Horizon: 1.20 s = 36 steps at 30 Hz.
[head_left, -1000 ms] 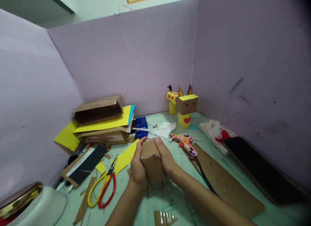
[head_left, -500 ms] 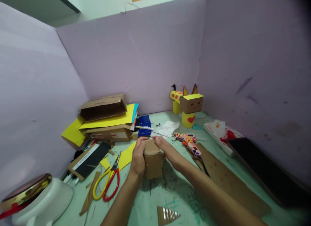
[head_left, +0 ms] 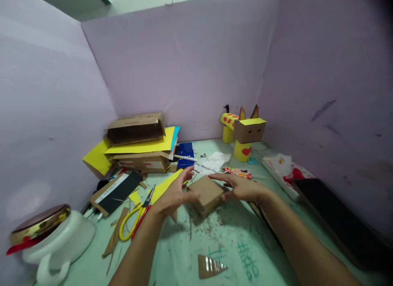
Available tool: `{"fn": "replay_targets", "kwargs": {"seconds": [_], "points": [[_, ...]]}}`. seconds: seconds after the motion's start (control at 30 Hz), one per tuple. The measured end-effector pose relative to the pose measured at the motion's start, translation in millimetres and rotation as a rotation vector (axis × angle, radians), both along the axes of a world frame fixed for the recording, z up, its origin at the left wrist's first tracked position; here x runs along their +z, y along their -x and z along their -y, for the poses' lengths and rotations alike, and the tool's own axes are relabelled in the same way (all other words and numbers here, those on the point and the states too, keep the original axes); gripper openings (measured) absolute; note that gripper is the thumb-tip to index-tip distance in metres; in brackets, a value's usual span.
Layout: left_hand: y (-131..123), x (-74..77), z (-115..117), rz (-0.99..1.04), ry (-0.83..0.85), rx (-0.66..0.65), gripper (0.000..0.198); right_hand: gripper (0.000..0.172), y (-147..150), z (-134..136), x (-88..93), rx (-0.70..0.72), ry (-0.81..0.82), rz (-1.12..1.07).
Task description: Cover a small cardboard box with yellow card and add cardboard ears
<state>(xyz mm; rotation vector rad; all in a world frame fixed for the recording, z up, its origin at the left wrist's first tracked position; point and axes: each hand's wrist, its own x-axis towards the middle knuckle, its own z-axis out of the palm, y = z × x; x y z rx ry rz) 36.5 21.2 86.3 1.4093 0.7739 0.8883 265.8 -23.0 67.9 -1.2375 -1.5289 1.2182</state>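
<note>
A small brown cardboard box (head_left: 206, 192) lies flat on the green tabletop, between my two hands. My left hand (head_left: 176, 192) is at its left side, fingers apart, with the thumb over or close to the box's edge. On the other side my right hand (head_left: 241, 187) has its fingers stretched and spread, the tips near the box's right edge; whether they touch it I cannot tell. Scissors (head_left: 143, 208) with one yellow and one red handle lie left of the box, partly hidden by my left forearm. Nearer to me is a triangular cardboard piece (head_left: 211, 266).
A cardboard animal (head_left: 249, 132) with yellow legs stands at the back right. Stacked boxes and yellow sheets (head_left: 141, 146) are at the back left. A white mug (head_left: 66, 241) stands front left. A black slab-like object (head_left: 334, 216) and a white tray (head_left: 284, 175) lie right.
The box has gone from upright between both hands to lying flat on the table. My hands have loosened and spread apart. The camera view has shifted slightly.
</note>
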Motion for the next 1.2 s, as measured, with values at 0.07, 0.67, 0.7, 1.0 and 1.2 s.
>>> {"fn": "replay_targets", "kwargs": {"seconds": [0.07, 0.67, 0.7, 1.0, 1.2], "points": [[8.1, 0.1, 1.2, -0.105, 0.009, -0.155, 0.097, 0.081, 0.4, -0.1, -2.7, -0.036, 0.009, 0.004], [-41.7, -46.2, 7.5, 0.128, 0.021, 0.448, 0.043, 0.064, 80.6, -12.7, -13.4, -0.426, 0.266, -0.488], [-40.7, -48.4, 2.8, 0.131, 0.029, 0.421, 0.046, 0.066, 80.6, -13.0, -12.6, -0.408, 0.228, -0.443], [-30.6, -37.6, -7.9, 0.009, -0.150, 0.494, 0.043, 0.110, 48.4, -5.1, -6.5, -0.146, -0.138, 0.262], [17.5, -2.8, -14.7, -0.057, -0.252, 0.630, 0.019, 0.105, 43.1, 0.1, -12.6, -0.195, -0.104, 0.193]]}}
